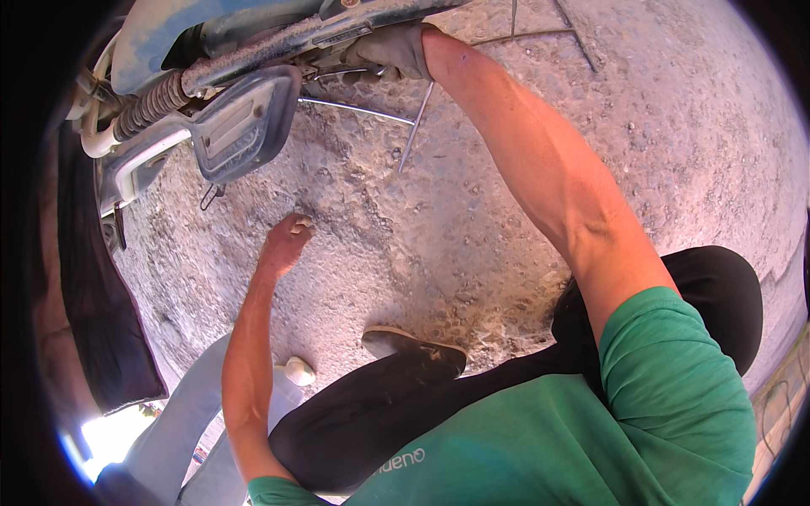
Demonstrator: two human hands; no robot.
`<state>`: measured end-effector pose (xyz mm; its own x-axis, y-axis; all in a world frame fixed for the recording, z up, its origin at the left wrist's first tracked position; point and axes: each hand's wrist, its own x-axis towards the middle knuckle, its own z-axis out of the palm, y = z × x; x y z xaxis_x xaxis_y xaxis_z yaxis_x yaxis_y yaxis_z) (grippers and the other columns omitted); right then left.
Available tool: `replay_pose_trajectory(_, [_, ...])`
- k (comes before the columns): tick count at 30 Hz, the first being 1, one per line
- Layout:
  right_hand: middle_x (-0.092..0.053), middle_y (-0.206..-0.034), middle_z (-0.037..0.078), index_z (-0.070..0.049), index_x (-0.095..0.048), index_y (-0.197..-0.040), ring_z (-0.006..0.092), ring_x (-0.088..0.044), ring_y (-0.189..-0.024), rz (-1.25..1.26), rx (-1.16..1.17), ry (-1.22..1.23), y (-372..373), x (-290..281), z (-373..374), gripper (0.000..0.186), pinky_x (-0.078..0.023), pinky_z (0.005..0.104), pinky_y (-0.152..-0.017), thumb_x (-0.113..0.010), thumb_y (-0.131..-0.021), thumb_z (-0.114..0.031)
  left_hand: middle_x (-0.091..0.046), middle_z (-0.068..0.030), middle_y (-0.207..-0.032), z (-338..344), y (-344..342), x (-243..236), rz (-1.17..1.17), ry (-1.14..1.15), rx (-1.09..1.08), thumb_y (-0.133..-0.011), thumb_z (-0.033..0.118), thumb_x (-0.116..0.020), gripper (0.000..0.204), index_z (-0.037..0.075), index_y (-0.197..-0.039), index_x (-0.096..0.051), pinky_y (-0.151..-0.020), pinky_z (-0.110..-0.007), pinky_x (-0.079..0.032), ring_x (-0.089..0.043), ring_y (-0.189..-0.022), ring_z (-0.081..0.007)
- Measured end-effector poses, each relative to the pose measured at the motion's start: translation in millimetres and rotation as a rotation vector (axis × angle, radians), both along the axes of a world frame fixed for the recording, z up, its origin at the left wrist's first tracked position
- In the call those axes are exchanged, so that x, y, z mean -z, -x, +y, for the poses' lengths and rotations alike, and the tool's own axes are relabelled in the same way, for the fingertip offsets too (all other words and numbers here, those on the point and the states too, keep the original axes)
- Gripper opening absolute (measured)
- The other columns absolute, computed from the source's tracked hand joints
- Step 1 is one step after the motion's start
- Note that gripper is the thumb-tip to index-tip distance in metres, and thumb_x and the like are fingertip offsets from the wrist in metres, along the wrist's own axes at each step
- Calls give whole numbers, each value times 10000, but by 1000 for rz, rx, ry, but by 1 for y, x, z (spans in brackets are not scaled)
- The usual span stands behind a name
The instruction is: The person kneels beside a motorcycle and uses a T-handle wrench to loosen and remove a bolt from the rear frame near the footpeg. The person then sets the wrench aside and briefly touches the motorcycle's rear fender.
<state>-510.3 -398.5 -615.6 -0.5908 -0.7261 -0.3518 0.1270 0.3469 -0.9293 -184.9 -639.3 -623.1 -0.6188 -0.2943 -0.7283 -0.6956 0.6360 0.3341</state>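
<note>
My right hand, in a grey work glove, reaches in under the edge of a dusty motorbike at the top. Its fingers are curled beside a shiny metal piece, and the bike's parts partly hide them. Bare and closed, my left hand is held over the ground below the bike's grey plastic part. What it grips, if anything, is too small to make out. Between the hands, close to the bike, is a T-handle wrench with a thin silver shaft.
Another T-shaped metal rod lies beyond my right wrist. Rough stony ground spreads under everything. Someone else's leg in pale trousers and a light shoe are at lower left. My dark shoe is below centre; dark cloth hangs at left.
</note>
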Motion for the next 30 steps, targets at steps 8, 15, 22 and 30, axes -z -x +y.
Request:
replay_pose_trajectory(8, [-737, -895, 31, -18, -696, -1122, 95, -607, -663, 134, 33, 9, -14, 13, 5, 279, -500, 253, -633, -614, -953, -224, -721, -171, -1082, -4, -4, 4, 31, 2, -19, -899, 277, -668, 385, 31, -1195, -654, -897, -373, -509, -690, -990, -265])
replay_pose_trajectory(15, [-737, -866, 61, -86, -710, -1163, 125, -701, -785, 495, -48, -344, -35, 18, -3, 333, -540, 312, -720, -653, -914, -299, -714, -127, -998, -13, -14, 17, 46, -16, -6, -922, 195, -646, 356, -10, -1213, -626, -809, -327, -517, -673, -860, -183])
replay_pose_trajectory(22, [-737, -864, 87, -71, -728, -1110, 180, -701, -731, 102, -265, -307, -32, 19, 28, 353, -548, 325, -743, -634, -920, -354, -714, -131, -1008, -13, -4, 23, 42, -52, 7, -928, 206, -645, 368, -20, -1218, -620, -810, -330, -518, -671, -862, -182])
replay_pose_trajectory(30, [-680, -916, 49, -65, -685, -1026, 160, -682, -846, -701, 259, 143, -70, 68, -43, 303, -607, 311, -709, -636, -964, -358, -639, -194, -1210, 4, 14, 25, 288, 218, 125, -903, 265, -678, 417, 23, -1238, -623, -946, -420, -489, -628, -1096, -340])
